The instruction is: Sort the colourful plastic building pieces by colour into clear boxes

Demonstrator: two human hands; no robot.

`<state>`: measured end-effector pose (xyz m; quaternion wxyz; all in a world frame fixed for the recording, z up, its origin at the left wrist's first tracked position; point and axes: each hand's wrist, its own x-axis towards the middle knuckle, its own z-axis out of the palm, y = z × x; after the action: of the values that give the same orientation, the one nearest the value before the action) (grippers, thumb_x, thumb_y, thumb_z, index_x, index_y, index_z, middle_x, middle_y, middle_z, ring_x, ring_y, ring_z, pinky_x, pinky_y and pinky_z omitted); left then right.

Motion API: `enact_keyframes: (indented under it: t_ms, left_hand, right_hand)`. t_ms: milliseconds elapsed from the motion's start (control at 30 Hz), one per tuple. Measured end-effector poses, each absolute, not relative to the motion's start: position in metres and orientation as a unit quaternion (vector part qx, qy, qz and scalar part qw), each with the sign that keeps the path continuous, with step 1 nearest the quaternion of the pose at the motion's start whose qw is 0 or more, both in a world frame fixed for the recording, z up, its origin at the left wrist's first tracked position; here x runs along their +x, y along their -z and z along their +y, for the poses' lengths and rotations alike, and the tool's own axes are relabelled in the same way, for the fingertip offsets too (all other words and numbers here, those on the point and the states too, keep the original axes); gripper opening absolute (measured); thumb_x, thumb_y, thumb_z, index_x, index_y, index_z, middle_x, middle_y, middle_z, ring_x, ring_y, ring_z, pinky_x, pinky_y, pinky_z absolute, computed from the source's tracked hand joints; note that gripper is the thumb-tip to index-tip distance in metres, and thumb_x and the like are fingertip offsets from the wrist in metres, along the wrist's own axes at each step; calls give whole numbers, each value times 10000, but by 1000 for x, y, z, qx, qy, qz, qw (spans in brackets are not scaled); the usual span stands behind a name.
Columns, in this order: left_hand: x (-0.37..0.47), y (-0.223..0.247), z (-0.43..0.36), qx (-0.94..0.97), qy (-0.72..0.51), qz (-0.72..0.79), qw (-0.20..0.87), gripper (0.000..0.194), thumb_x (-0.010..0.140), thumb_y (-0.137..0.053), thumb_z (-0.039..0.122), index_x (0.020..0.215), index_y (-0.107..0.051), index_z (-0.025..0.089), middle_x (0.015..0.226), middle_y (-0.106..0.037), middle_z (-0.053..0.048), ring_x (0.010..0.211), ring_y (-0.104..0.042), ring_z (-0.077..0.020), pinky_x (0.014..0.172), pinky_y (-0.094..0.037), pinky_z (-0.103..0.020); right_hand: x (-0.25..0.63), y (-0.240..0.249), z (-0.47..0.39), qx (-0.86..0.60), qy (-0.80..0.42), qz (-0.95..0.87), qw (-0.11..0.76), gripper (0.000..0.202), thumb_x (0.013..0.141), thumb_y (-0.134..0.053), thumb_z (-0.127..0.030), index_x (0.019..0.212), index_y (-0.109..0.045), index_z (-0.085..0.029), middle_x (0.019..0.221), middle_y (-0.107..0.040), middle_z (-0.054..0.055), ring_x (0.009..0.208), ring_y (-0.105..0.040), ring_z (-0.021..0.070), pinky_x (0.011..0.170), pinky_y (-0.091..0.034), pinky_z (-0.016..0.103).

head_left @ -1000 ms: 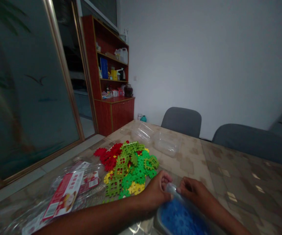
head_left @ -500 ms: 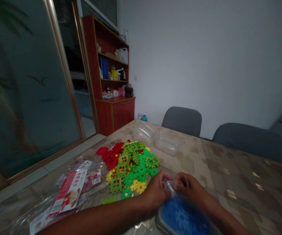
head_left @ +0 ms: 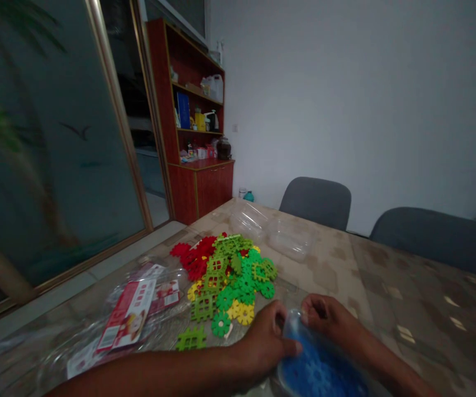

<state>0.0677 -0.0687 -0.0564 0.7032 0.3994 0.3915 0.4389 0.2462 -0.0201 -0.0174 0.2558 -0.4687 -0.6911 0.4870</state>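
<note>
A clear plastic package (head_left: pixel 320 369) filled with blue snowflake-shaped building pieces lies at the table's near edge, partly cut off by the frame. My left hand (head_left: pixel 268 339) grips its left side, thumb laid over the top. At the package's far corner, the fingers of my right hand (head_left: pixel 324 314) are pinched on the plastic edge. Left of my hands spreads a loose pile of red pieces (head_left: pixel 198 256), green flower-shaped pieces (head_left: pixel 244 281), olive grid pieces (head_left: pixel 203 307) and yellow pieces (head_left: pixel 245 313).
Opened clear packaging with red-and-white printed cards (head_left: pixel 126 314) lies on the left of the table. Two clear plastic trays, one a near tray (head_left: pixel 289 240) and one a far tray (head_left: pixel 248 218), sit toward the back. Grey chairs (head_left: pixel 316 203) stand along the far side.
My right hand has drawn slightly away from my left at the package's corner, and the gap between them is wider. The whole view has shifted a little to the left.
</note>
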Motion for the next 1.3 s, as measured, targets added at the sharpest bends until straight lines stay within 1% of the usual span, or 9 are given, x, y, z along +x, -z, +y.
enact_keyframes:
  t_ms: [167, 333, 467, 667, 800, 900, 967, 1133, 1300]
  left_hand:
    - [75, 65, -64, 442, -436, 430, 656, 429, 536, -734, 74, 876, -509, 208, 721, -552, 66, 651, -515, -126, 584, -392, -212]
    - [78, 61, -58, 481, -418, 438, 634, 477, 530, -754, 53, 952, -588, 196, 818, -605, 23, 754, -565, -181, 653, -446, -259]
    - [75, 49, -56, 531, -418, 445, 588, 418, 618, -749, 129, 1015, -637, 193, 953, -619, -19, 860, -576, -221, 727, -467, -300]
    - [61, 23, -66, 672, -360, 472, 442, 513, 716, -766, 311, 1203, -623, 239, 1179, -559, -66, 1037, -537, -288, 867, -435, -376]
    - [59, 9, -70, 722, -388, 436, 372, 443, 791, -726, 314, 1219, -624, 258, 1273, -519, -63, 1134, -503, -280, 969, -388, -364]
    - [64, 4, -65, 747, -390, 417, 340, 368, 820, -680, 257, 1185, -638, 231, 1198, -572, -73, 1122, -509, -279, 954, -386, -357]
    - [68, 5, -60, 741, -386, 425, 349, 305, 823, -638, 212, 1128, -643, 201, 1068, -629, -70, 1010, -556, -261, 872, -414, -346]
    - [75, 10, -54, 663, -374, 426, 489, 261, 802, -506, 117, 1046, -579, 172, 727, -659, -15, 662, -589, -186, 591, -406, -263]
    - [79, 0, -61, 698, -353, 437, 445, 247, 908, -427, 204, 1127, -540, 205, 652, -635, 24, 602, -600, -186, 653, -429, -293]
  right_hand:
    - [234, 19, -12, -481, -481, -699, 220, 423, 642, -681, -557, 598, -421, -228, 567, -363, -71, 529, -319, 108, 514, -254, 252]
    - [232, 12, -12, -445, -489, -706, 254, 475, 693, -668, -623, 610, -425, -224, 580, -346, -74, 541, -323, 112, 521, -264, 254]
    - [244, 5, -14, -441, -460, -721, 271, 447, 745, -658, -602, 641, -472, -209, 598, -390, -62, 569, -381, 126, 530, -319, 253]
    - [261, 11, -12, -466, -402, -748, 249, 390, 862, -544, -567, 729, -547, -200, 667, -543, -12, 642, -529, 173, 580, -411, 274]
    - [265, 5, -21, -476, -334, -767, 270, 354, 902, -496, -538, 758, -552, -220, 694, -597, -2, 675, -597, 191, 618, -449, 276]
    - [266, -2, -27, -489, -300, -766, 290, 325, 876, -525, -543, 796, -578, -232, 709, -655, 13, 689, -642, 210, 636, -479, 279]
    - [269, -4, -29, -491, -318, -758, 288, 339, 873, -516, -562, 813, -603, -240, 704, -684, 22, 679, -656, 218, 621, -500, 280]
    - [293, -2, -37, -521, -339, -726, 293, 471, 768, -559, -678, 866, -746, -257, 946, -780, 76, 890, -711, 303, 779, -581, 361]
    - [319, 3, -56, -528, -357, -718, 280, 524, 714, -656, -627, 1078, -759, -265, 1144, -750, 76, 1038, -698, 338, 869, -588, 395]
